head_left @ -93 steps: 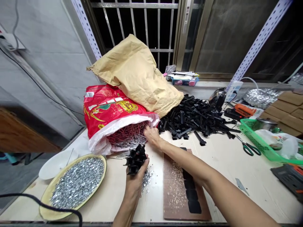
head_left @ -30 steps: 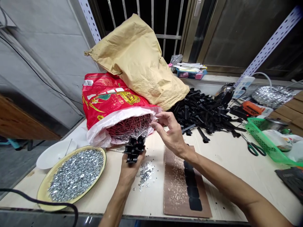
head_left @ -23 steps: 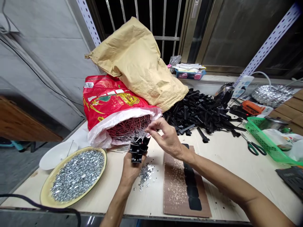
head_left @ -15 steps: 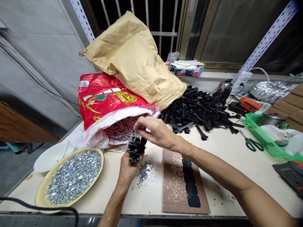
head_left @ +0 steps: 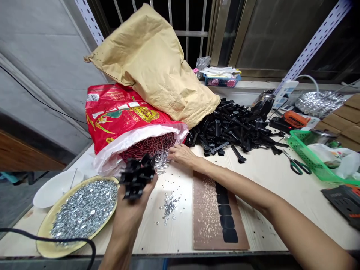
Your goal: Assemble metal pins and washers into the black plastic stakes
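Note:
My left hand point(head_left: 132, 204) is closed around a bundle of black plastic pieces point(head_left: 137, 178), their hollow ends facing up. My right hand point(head_left: 182, 155) reaches to the mouth of a red bag point(head_left: 120, 116) with a white lining. Its fingertips are bent against the long thin nail-like or screw-like rods point(head_left: 149, 146), reddish inside the bag and silver at their near ends. What the fingertips pinch, if anything, is hidden. Small washers point(head_left: 170, 204) lie scattered on the table between my forearms.
A yellow dish point(head_left: 43, 243) of washers and a white bowl point(head_left: 42, 193) stand left. A beige sack point(head_left: 157, 63) leans over the red bag. Behind my right arm lies a heap of black pieces point(head_left: 233, 127). A brown board point(head_left: 199, 225), scissors point(head_left: 296, 165) and green basket point(head_left: 295, 144) lie right.
My right hand went from above the black bundle back to the rods at the bag's mouth. My left hand moved left and nearer with the bundle. The view shifted slightly.

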`<state>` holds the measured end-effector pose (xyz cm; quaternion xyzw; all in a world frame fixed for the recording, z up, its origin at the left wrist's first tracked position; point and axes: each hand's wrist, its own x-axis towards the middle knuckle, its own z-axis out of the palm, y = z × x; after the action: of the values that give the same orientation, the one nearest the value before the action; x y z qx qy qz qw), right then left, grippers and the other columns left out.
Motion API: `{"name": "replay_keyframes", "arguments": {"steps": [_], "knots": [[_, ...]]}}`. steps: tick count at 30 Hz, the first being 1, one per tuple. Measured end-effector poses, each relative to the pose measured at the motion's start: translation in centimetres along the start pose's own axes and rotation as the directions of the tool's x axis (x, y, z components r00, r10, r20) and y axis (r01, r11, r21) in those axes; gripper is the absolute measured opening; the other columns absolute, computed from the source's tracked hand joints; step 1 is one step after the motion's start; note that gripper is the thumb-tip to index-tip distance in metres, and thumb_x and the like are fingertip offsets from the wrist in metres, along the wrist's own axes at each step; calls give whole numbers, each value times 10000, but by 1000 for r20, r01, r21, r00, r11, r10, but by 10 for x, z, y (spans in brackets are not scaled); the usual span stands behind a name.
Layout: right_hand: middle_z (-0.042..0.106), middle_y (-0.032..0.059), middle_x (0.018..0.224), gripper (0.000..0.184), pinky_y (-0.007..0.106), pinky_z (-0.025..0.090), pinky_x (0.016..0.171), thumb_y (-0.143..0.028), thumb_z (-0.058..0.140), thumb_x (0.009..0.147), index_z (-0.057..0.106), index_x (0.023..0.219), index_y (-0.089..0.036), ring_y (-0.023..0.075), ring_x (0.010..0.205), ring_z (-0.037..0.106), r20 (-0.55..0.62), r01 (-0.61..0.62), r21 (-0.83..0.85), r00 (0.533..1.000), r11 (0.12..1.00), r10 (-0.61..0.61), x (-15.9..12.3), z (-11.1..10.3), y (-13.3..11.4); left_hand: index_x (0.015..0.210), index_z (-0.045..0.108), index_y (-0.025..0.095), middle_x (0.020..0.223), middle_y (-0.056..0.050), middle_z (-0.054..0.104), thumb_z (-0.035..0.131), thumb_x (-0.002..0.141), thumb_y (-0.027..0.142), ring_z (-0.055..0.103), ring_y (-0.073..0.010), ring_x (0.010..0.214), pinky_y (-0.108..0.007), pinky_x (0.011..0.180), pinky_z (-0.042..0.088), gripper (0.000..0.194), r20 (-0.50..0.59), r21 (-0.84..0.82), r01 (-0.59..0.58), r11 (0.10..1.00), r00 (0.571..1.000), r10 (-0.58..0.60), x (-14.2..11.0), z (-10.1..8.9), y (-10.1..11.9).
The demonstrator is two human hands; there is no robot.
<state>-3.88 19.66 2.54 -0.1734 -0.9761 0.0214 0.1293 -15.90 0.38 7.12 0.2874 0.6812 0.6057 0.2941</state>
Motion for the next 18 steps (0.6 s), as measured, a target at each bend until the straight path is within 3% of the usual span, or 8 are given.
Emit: {"name": "replay_keyframes", "arguments": {"steps": [3, 5, 7, 10, 13, 15, 16, 18], "knots": [[599, 57, 991, 163, 328, 349, 805, -157, 481, 942, 634, 989, -193, 186, 918, 493, 58, 84, -105, 995, 991, -78, 4, 22, 1, 986, 687, 202, 974, -45, 726, 823, 568, 309, 649, -256, 978, -357, 904, 472, 452, 15, 87, 7, 996, 1000, -8, 5, 5, -4], [599, 68, 968, 173, 328, 355, 808, -153, 449, 955, 617, 997, -162, 185, 913, 502, 68, 114, -118, 992, 986, -107, 6, 28, 3, 971, 695, 177, 957, -61, 731, 828, 561, 307, 659, -245, 952, -338, 870, 494, 450, 57, 20, 64, 998, 996, -65, 7, 8, -4], [601, 78, 951, 178, 322, 367, 806, -130, 434, 954, 609, 984, -132, 184, 905, 515, 71, 153, -117, 987, 981, -145, 7, 31, 6, 935, 703, 147, 954, -81, 731, 840, 539, 289, 662, -236, 938, -325, 849, 507, 443, 132, -94, 153, 984, 981, -140, 8, 11, -1], [607, 87, 950, 201, 324, 386, 818, -106, 409, 954, 609, 959, -123, 186, 912, 532, 59, 202, -109, 979, 973, -196, 5, 33, 12, 870, 716, 110, 907, -102, 734, 855, 501, 276, 673, -224, 862, -316, 802, 523, 428, 227, -122, 267, 956, 945, -235, 8, 15, 3], [621, 75, 961, 219, 314, 416, 817, -134, 383, 970, 602, 963, -150, 179, 919, 555, 23, 242, -70, 970, 968, -241, 1, 30, 14, 883, 717, 103, 895, -106, 736, 858, 493, 274, 676, -222, 849, -314, 796, 524, 449, 208, -120, 259, 959, 951, -230, 10, 17, 1], [630, 75, 983, 205, 297, 444, 823, -162, 378, 976, 583, 972, -157, 164, 935, 575, -147, 183, 85, 974, 979, -169, -2, 22, 10, 931, 710, 111, 940, -105, 733, 855, 504, 270, 672, -221, 888, -314, 825, 516, 478, 171, -134, 228, 964, 964, -204, 13, 16, -4], [631, 74, 983, 188, 289, 461, 822, -186, 383, 978, 569, 978, -158, 154, 928, 588, -278, 124, 216, 959, 968, -61, -3, 15, 6, 947, 708, 115, 958, -103, 731, 853, 510, 266, 671, -218, 899, -313, 834, 513, 485, 160, -138, 221, 965, 967, -198, 15, 15, -7], [629, 57, 961, 148, 273, 503, 792, -258, 412, 976, 527, 1006, -169, 130, 871, 617, -488, 52, 544, 832, 837, 266, -6, -4, -8, 949, 709, 120, 964, -97, 732, 849, 520, 259, 669, -204, 898, -299, 838, 510, 471, 149, -131, 212, 968, 970, -192, 19, 14, -14]]}}
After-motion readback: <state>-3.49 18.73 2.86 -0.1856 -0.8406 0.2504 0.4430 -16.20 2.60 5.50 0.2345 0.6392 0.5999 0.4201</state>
